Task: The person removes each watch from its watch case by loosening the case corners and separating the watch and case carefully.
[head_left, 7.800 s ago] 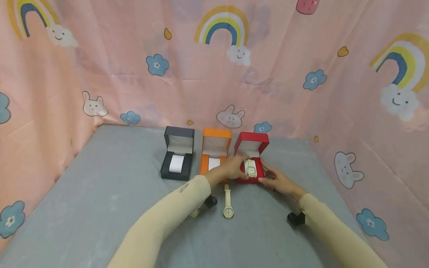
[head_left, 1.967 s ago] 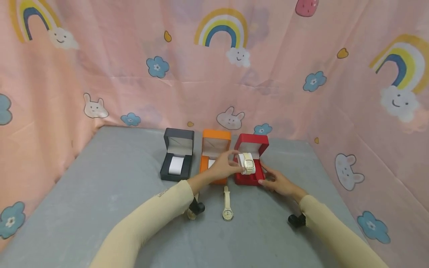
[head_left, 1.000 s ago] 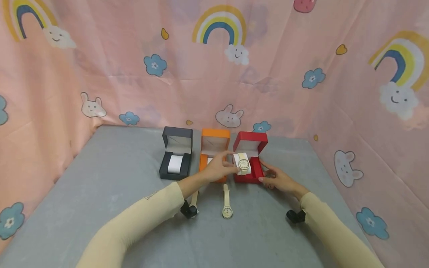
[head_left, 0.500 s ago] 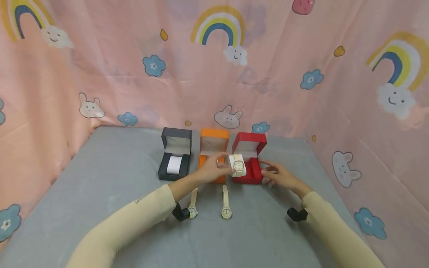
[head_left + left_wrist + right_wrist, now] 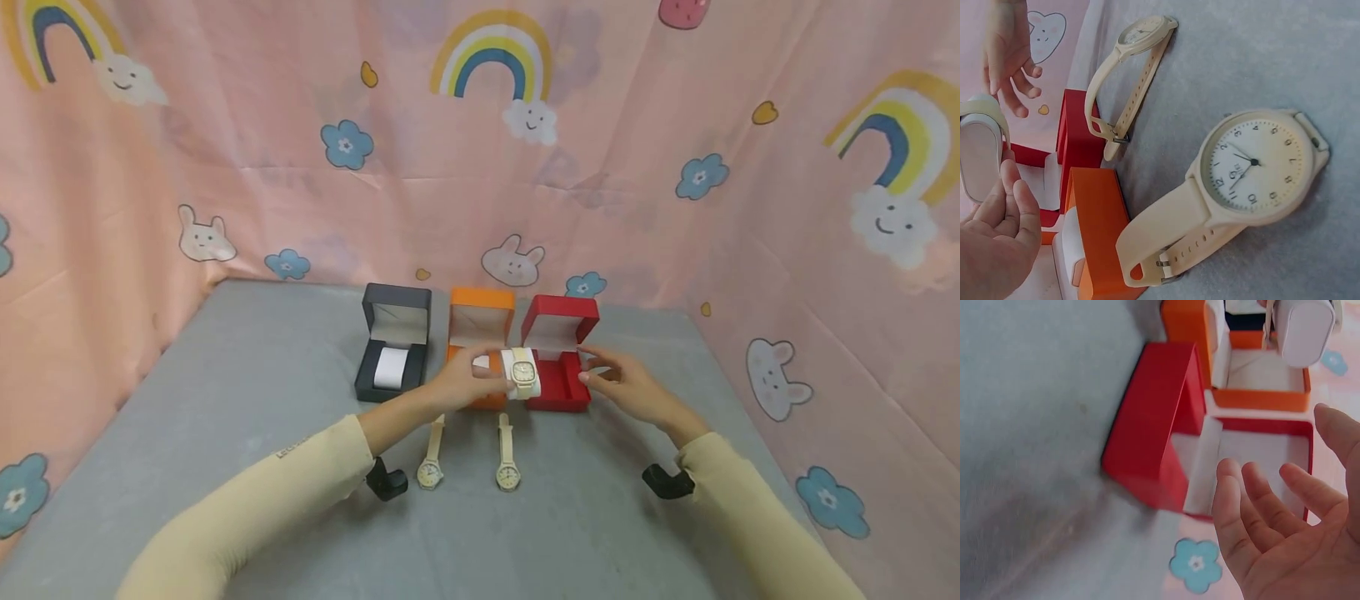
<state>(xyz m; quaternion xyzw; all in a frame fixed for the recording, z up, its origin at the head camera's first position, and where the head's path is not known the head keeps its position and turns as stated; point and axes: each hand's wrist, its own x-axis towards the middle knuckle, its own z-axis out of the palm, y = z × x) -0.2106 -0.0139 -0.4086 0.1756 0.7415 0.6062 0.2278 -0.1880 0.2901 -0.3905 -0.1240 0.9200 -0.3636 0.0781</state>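
My left hand [image 5: 459, 382] pinches a white watch cushion [image 5: 982, 159] that carries a cream-strapped square-faced watch [image 5: 523, 372]. It is raised in front of the gap between the orange box [image 5: 482, 308] and the red box [image 5: 573, 392]. The red box stands with its lid up, and its red inner slot holds no cushion. At that box's right side is my right hand [image 5: 628, 385], its fingers loosely bent and holding nothing; in the right wrist view its fingers [image 5: 1229, 494] overlap the box. Part of the orange box's cushion is hidden behind my left hand.
A dark grey box [image 5: 392, 375] with its lid up and a white cushion inside stands left of the orange one. Two cream watches, the left [image 5: 431, 473] and the right [image 5: 507, 475], lie on the grey table [image 5: 600, 533] in front. A pink patterned curtain [image 5: 300, 208] surrounds the table.
My left hand has lifted the cushion with its watch out of the red box and moved it left. My right hand, earlier touching the red box, has loosened from its side.
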